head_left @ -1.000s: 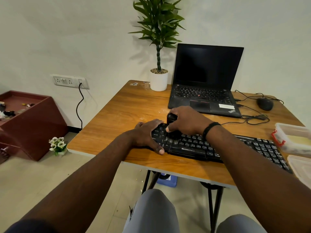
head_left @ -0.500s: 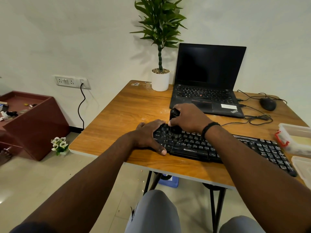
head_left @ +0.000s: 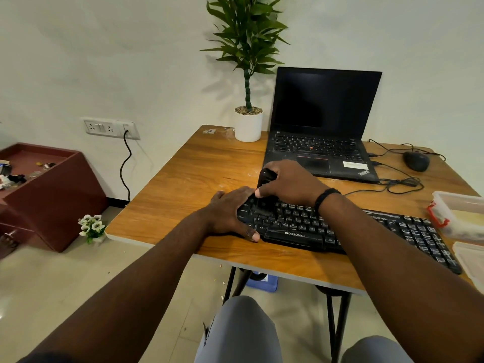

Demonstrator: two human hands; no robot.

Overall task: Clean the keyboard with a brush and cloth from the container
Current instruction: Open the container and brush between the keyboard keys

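My right hand point(head_left: 290, 183) grips the brush point(head_left: 265, 179), left hand point(head_left: 230, 210) flat on the keyboard point(head_left: 340, 226); hard strokes could pop keycaps.

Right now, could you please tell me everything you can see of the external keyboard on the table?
The keyboard is black, seemingly plastic, with white key legends and a ZEBRONICS mark on its front edge. It lies flat near the front edge of the wooden table, before the laptop. The left hand rests on its left end; the right hand holds a black brush upright on its keys.
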